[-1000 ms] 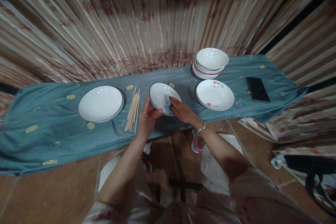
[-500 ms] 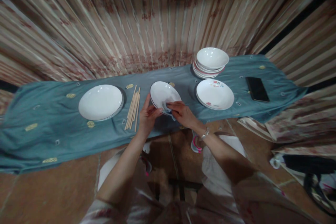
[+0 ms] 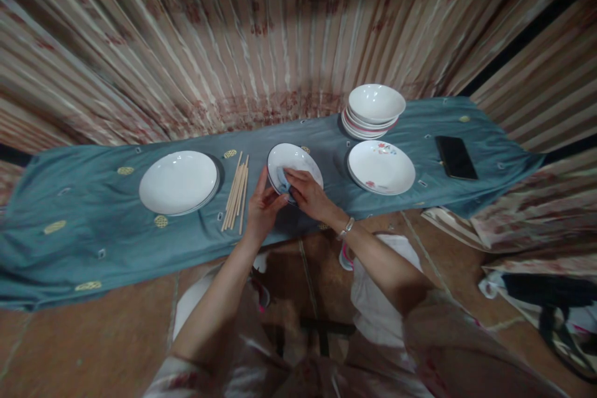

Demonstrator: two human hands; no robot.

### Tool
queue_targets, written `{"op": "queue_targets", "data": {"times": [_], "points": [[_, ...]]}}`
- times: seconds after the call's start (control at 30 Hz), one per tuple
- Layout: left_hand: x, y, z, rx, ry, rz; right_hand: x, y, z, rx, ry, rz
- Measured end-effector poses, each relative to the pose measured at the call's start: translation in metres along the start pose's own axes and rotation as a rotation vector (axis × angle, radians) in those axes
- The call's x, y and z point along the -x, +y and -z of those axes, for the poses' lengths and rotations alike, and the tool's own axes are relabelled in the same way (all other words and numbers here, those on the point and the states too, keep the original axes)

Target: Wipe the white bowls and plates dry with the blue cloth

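A white plate [image 3: 301,158] with a thin dark rim is tilted toward me over the middle of the cloth-covered table. My left hand [image 3: 263,206] grips its lower left edge, thumb on the rim and fingers behind it. Pressed to the plate's inner face is a small grey-blue cloth [image 3: 282,180], bunched under the closed fingers of my right hand [image 3: 308,191]. Part of the cloth and the plate's lower edge are hidden by that hand. Several wooden chopsticks [image 3: 237,193] lie just left of my left hand.
Stacked white plates [image 3: 177,181] sit at the left. Flower-patterned plates [image 3: 381,168] stand on the right, with a stack of bowls [image 3: 377,104] behind them. A black phone [image 3: 456,157] lies further right on the blue-green tablecloth [image 3: 125,242]. A pleated curtain [image 3: 289,43] hangs behind.
My right hand has slid the cloth left and slightly up across the plate's inner face. My left hand keeps its hold on the rim, almost unmoved.
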State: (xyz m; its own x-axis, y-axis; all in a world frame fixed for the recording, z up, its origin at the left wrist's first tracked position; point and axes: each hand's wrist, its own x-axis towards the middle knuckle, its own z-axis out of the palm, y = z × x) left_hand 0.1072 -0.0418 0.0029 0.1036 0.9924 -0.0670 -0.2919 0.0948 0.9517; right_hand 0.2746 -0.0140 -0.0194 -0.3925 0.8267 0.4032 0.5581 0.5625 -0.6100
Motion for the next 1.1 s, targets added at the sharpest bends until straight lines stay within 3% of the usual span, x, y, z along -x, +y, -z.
{"op": "queue_targets", "data": {"times": [0.27, 0.6, 0.9, 1.1], "points": [[0.001, 0.000, 0.000, 0.020, 0.000, 0.013, -0.009, 0.021, 0.001, 0.121, -0.044, -0.072], [-0.002, 0.003, -0.002, 0.040, 0.018, 0.033, 0.012, 0.019, 0.032, 0.161, -0.135, -0.152], [-0.004, 0.001, 0.000, 0.001, -0.007, -0.021, 0.026, 0.012, 0.044, 0.042, -0.161, -0.135], [-0.005, -0.001, 0.000, 0.007, -0.034, -0.038, 0.023, 0.006, 0.042, -0.184, -0.167, -0.098]]}}
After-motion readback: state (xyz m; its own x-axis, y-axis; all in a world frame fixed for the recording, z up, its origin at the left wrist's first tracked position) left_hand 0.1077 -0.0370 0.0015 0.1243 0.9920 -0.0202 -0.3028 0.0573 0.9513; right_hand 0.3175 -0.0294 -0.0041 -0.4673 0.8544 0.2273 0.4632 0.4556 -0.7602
